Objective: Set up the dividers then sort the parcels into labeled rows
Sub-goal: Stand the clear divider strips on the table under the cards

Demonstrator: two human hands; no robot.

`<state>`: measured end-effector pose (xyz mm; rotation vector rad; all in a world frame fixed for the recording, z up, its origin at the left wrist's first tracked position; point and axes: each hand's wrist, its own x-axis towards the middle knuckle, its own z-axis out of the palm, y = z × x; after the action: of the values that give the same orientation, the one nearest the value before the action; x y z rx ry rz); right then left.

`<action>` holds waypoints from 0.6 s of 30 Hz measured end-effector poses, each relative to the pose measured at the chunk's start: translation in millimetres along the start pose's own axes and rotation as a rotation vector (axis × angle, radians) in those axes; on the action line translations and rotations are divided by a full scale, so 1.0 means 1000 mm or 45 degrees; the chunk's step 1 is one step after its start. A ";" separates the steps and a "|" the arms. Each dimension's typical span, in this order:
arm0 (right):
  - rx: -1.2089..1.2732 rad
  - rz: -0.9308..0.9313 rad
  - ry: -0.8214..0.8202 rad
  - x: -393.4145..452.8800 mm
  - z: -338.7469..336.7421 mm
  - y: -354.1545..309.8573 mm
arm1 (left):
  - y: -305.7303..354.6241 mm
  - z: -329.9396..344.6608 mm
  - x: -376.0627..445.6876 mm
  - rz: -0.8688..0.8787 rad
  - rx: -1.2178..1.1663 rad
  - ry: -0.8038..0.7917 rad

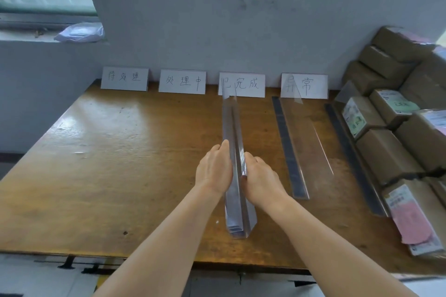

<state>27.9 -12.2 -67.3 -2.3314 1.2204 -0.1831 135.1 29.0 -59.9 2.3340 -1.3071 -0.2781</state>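
Observation:
A long clear plastic divider (232,125) with a dark base strip runs from the table's front toward the third label card (242,84). My left hand (213,170) presses against its left side and my right hand (261,177) against its right, both gripping it near the middle. A second clear divider (289,149) stands to the right, below the fourth card (304,86). A third divider (354,164) stands further right, next to the parcels. Brown cardboard parcels (388,159) are stacked at the right edge.
Two more handwritten cards (124,79) (182,81) lean against the grey wall at the back left. The wooden table (108,164) spreads bare to the left. A plastic bag (80,32) lies on the window sill. A pink parcel (410,222) lies at the front right.

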 end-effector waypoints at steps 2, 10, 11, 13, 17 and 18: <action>-0.002 0.003 0.049 -0.003 0.007 -0.005 | -0.008 -0.005 -0.002 -0.012 -0.024 0.010; -0.018 -0.017 0.141 -0.011 0.024 -0.043 | -0.062 -0.039 -0.022 -0.066 -0.010 0.043; -0.027 -0.021 0.151 -0.012 0.025 -0.049 | -0.069 -0.044 -0.024 -0.084 -0.017 0.052; -0.049 -0.007 0.160 -0.011 0.028 -0.060 | -0.083 -0.053 -0.025 -0.117 -0.022 0.068; -0.050 0.061 0.146 -0.005 0.033 -0.077 | -0.109 -0.064 -0.028 -0.157 0.016 0.106; -0.054 0.074 0.153 -0.004 0.034 -0.081 | -0.113 -0.065 -0.028 -0.164 0.023 0.108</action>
<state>96.2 41.7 -57.0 -2.3471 1.3605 -0.2835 230.6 121.7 -57.6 2.4219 -1.1258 -0.2056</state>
